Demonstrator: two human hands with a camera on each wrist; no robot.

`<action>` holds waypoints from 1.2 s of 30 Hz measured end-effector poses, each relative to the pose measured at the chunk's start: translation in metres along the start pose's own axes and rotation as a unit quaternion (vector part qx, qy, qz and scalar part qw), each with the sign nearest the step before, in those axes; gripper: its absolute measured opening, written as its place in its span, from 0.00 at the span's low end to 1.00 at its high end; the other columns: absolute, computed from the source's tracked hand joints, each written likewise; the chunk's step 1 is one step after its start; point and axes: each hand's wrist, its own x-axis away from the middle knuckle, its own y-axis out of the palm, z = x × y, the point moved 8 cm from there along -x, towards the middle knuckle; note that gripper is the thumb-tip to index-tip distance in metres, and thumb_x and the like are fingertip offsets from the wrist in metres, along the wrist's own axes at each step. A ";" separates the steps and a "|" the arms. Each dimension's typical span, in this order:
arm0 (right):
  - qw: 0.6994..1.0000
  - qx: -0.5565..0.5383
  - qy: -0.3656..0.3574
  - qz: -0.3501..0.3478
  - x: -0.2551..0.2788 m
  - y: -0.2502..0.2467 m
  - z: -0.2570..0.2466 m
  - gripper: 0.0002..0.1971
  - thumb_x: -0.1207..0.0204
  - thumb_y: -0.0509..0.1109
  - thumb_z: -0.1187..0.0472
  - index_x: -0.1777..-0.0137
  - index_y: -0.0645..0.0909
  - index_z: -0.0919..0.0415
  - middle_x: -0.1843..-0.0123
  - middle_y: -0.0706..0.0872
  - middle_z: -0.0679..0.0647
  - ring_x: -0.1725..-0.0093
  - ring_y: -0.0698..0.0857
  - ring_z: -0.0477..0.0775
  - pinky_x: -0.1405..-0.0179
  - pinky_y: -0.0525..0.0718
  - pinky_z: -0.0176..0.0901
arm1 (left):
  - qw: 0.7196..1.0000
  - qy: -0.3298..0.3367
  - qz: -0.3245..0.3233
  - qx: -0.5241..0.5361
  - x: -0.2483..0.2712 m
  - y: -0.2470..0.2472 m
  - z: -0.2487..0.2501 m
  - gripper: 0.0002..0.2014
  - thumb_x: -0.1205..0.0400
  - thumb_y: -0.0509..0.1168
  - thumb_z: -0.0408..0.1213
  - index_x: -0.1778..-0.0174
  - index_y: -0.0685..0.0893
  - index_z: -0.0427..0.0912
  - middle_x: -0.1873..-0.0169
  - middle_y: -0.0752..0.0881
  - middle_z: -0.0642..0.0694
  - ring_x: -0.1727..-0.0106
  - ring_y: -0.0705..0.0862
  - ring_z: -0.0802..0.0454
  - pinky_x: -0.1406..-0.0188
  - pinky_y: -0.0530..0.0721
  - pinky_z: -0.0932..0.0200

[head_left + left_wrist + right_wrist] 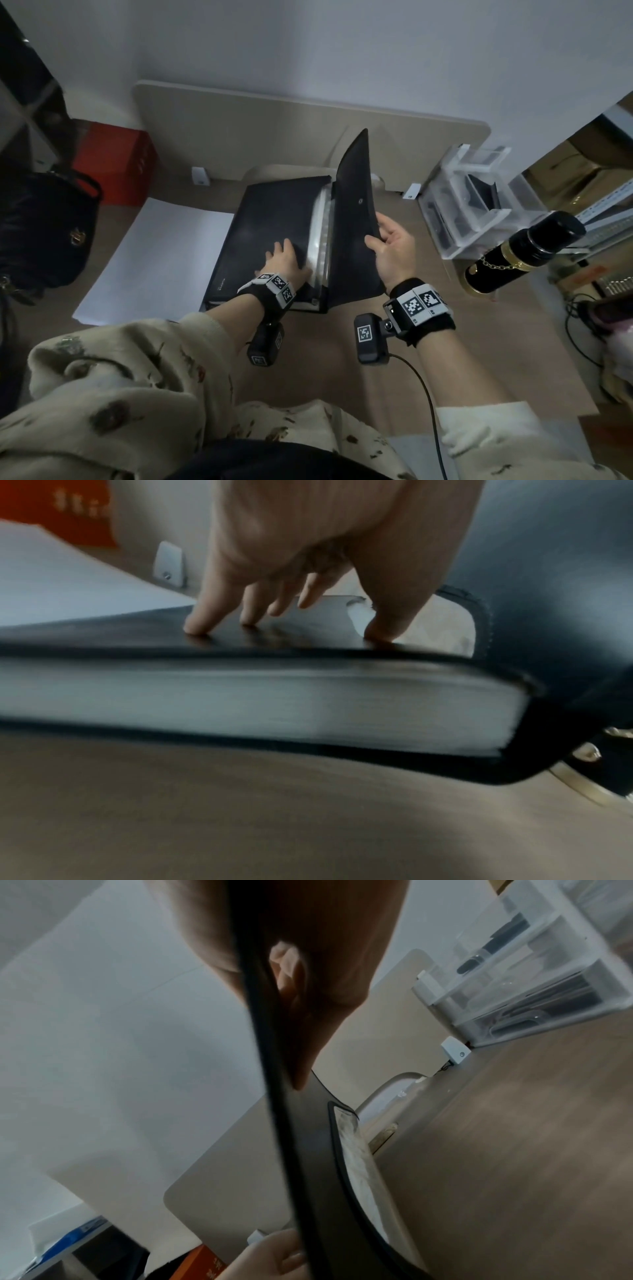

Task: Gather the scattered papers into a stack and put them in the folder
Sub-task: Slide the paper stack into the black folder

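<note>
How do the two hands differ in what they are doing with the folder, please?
The left hand presses flat on the folder body with straight fingers; the right hand grips the raised flap. The left is low on the desk, the right lifted. Both touch the folder.

We see a black folder (274, 219) with a smooth, faintly glossy leather-like cover and clear plastic sleeves (322, 233), matt white papers (154, 257) on a matt wood-grain desk (479, 342), a clear plastic drawer unit (469, 202), and a glossy black flask (524, 253).
</note>
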 end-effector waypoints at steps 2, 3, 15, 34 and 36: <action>1.000 0.003 -0.004 0.011 -0.004 -0.006 0.000 0.24 0.26 0.62 0.81 0.35 0.81 0.59 0.49 0.91 0.51 0.46 0.89 0.50 0.43 0.86 0.46 | 1.000 0.007 -0.001 -0.001 0.001 -0.006 0.011 0.34 0.23 0.62 0.36 0.21 0.56 0.40 0.18 0.54 0.41 0.19 0.56 0.34 0.26 0.66 0.32; 1.000 0.007 -0.006 0.016 -0.005 -0.009 -0.001 0.24 0.26 0.62 0.81 0.34 0.81 0.61 0.47 0.90 0.54 0.47 0.89 0.48 0.43 0.87 0.44 | 1.000 -0.001 -0.003 0.002 0.000 -0.009 0.014 0.33 0.23 0.60 0.32 0.21 0.57 0.38 0.17 0.53 0.41 0.18 0.54 0.33 0.25 0.65 0.32; 0.985 0.086 0.017 0.148 -0.019 -0.040 0.020 0.23 0.25 0.62 0.79 0.33 0.81 0.63 0.43 0.85 0.50 0.42 0.83 0.45 0.40 0.77 0.30 | 0.997 -0.046 0.044 0.033 0.003 -0.067 0.029 0.17 0.18 0.56 0.31 0.34 0.76 0.31 0.34 0.78 0.32 0.33 0.77 0.32 0.39 0.76 0.49; 0.849 0.502 0.047 0.155 -0.027 -0.040 0.037 0.18 0.30 0.66 0.71 0.46 0.84 0.50 0.38 0.80 0.53 0.36 0.71 0.58 0.38 0.65 0.53 | 0.947 0.029 0.013 0.321 0.001 -0.085 0.006 0.07 0.21 0.58 0.24 0.56 0.82 0.29 0.68 0.78 0.41 0.64 0.77 0.46 0.62 0.75 0.57; 0.850 0.498 0.066 0.155 -0.027 -0.042 0.039 0.19 0.29 0.66 0.70 0.43 0.84 0.49 0.36 0.77 0.52 0.34 0.70 0.58 0.36 0.65 0.54 | 0.939 0.027 0.007 0.343 0.002 -0.087 0.000 0.08 0.19 0.58 0.24 0.51 0.82 0.29 0.68 0.78 0.42 0.65 0.77 0.46 0.65 0.74 0.59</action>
